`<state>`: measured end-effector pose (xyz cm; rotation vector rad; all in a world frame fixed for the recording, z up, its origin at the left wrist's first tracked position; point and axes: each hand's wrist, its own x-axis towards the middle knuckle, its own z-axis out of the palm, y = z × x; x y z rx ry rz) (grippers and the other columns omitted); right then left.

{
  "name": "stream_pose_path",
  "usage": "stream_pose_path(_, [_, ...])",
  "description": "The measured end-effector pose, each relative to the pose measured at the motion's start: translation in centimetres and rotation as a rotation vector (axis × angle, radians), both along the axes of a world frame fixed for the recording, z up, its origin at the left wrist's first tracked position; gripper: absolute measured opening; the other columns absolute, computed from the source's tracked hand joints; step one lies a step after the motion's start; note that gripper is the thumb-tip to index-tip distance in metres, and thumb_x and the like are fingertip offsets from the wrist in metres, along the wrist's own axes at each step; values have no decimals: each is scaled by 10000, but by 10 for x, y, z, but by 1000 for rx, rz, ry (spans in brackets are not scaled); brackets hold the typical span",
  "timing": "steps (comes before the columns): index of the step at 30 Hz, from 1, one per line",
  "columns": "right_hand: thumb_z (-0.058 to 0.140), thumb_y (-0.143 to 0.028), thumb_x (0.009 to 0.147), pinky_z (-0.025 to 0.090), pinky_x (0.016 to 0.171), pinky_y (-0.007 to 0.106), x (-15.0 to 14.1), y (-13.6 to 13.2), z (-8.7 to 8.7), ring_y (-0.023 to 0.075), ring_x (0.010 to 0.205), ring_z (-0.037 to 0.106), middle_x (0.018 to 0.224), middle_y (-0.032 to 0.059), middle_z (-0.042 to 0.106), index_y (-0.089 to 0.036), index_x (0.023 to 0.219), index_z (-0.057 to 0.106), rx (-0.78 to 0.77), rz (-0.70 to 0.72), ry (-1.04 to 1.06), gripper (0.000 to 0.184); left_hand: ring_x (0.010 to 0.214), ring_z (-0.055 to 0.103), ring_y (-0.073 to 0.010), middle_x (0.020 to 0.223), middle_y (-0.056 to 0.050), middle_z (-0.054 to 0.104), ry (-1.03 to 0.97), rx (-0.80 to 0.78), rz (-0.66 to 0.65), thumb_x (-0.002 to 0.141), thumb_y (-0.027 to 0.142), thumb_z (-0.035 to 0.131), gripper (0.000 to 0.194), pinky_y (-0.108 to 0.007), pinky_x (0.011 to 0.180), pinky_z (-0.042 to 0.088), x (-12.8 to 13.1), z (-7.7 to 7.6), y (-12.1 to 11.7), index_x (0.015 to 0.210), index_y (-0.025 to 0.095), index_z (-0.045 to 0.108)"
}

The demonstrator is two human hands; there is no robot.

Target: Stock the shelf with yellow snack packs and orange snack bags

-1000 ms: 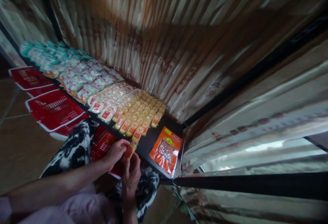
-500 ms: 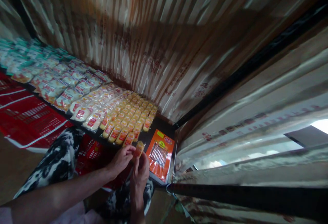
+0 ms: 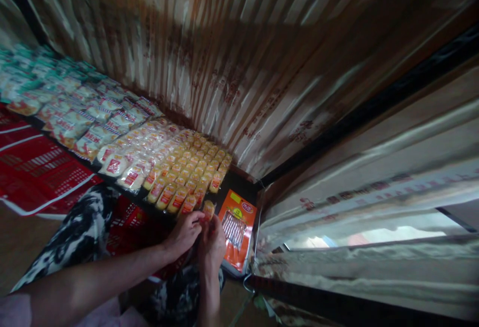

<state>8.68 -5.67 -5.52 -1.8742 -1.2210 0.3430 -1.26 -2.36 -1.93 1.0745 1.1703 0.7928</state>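
Between both hands I hold a small wrapped snack cake (image 3: 208,209), golden with a reddish label, in clear film. My left hand (image 3: 186,233) pinches its left side with thumb and fingertips. My right hand (image 3: 213,242) grips it from below and the right, fingers curled. Just beyond the hands are rows of similar yellow packaged cakes (image 3: 180,198) on a dark shelf (image 3: 242,179). An orange snack pack (image 3: 238,227) with a clear window lies flat right of my right hand.
White round packaged pastries (image 3: 131,174), larger white bags (image 3: 92,140) and green-topped bags (image 3: 26,70) stretch leftward along the shelf. Red baskets (image 3: 41,167) stand below at left. Printed plastic sheeting (image 3: 209,57) hangs behind, with dark frame bars (image 3: 359,102) at right.
Both hands have shifted slightly right with the wrapped cake still between them, and the right hand now covers part of the orange pack's left edge. The camera view has tilted a little.
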Motion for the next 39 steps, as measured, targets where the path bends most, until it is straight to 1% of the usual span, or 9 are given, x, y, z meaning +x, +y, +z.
stream_pose_path(4, [385, -457, 868, 479, 753, 379, 9, 10, -5, 281, 914, 648, 1031, 160, 683, -133, 1179, 575, -59, -14, 35, 488, 1144, 574, -184, 1207, -101, 627, 12, 21, -26, 733, 60, 464, 375, -297, 1006, 442, 11, 3, 4, 1068, 156, 601])
stream_pose_path(7, [402, -466, 850, 485, 755, 389, 15, 17, -12, 289, 932, 643, 1041, 183, 676, -109, 1210, 555, -19, -24, 52, 529, 1208, 528, -192, 1260, -96, 595, 32, 68, -32, 737, 62, 472, 358, -302, 1034, 422, 18, 4, 8, 1047, 171, 616])
stream_pose_path(10, [414, -434, 844, 492, 750, 379, 19, 24, -16, 269, 905, 649, 1023, 168, 680, -115, 1212, 553, 46, 4, 56, 507, 1224, 517, -194, 1294, -91, 571, 32, 76, -39, 745, 78, 481, 359, -301, 1044, 416, 25, 2, 14, 1062, 175, 619])
stream_pose_path(13, [412, -364, 829, 496, 744, 371, 21, 31, -14, 254, 875, 652, 1007, 154, 686, -115, 1215, 555, 79, 4, 40, 481, 1241, 502, -202, 1329, -101, 544, 63, 92, -35, 749, 93, 486, 376, -314, 1056, 408, 30, -1, 19, 1094, 164, 617])
stream_pose_path(17, [391, -288, 807, 500, 735, 353, 25, 39, -11, 238, 844, 655, 998, 146, 691, -106, 1228, 554, 30, 16, 73, 487, 1280, 459, -223, 1341, -120, 535, 120, 146, -52, 755, 115, 495, 403, -342, 1099, 357, 34, -3, 26, 1139, 144, 616])
stream_pose_path(24, [406, -332, 807, 499, 755, 340, 32, 54, -10, 231, 866, 664, 1005, 134, 699, -126, 1204, 574, 62, 43, 144, 477, 1339, 386, -224, 1318, -51, 570, 147, 163, -22, 763, 160, 528, 395, -348, 1158, 251, 37, -4, 31, 1135, 228, 641])
stream_pose_path(29, [456, -441, 803, 484, 629, 329, 40, 61, -1, 243, 717, 667, 837, 115, 714, -131, 1149, 610, 6, -15, 148, 489, 1371, 340, -245, 1419, -110, 468, 241, 148, -41, 761, 157, 509, 439, -361, 1156, 245, 38, 9, 30, 1187, 167, 613])
stream_pose_path(33, [466, -414, 803, 496, 676, 336, 41, 66, 3, 239, 770, 674, 924, 121, 715, -137, 1161, 600, 5, 29, 192, 472, 1375, 335, -237, 1453, -159, 407, 291, 135, -78, 780, 147, 476, 470, -376, 1158, 235, 39, 14, 29, 1240, 110, 567])
stream_pose_path(39, [471, -395, 802, 509, 709, 344, 35, 75, 6, 235, 808, 675, 1002, 134, 704, -139, 1169, 599, 39, 122, 233, 465, 1361, 362, -218, 1448, -98, 434, 212, 217, -48, 783, 182, 496, 477, -358, 1158, 251, 38, 6, 30, 1256, 186, 559])
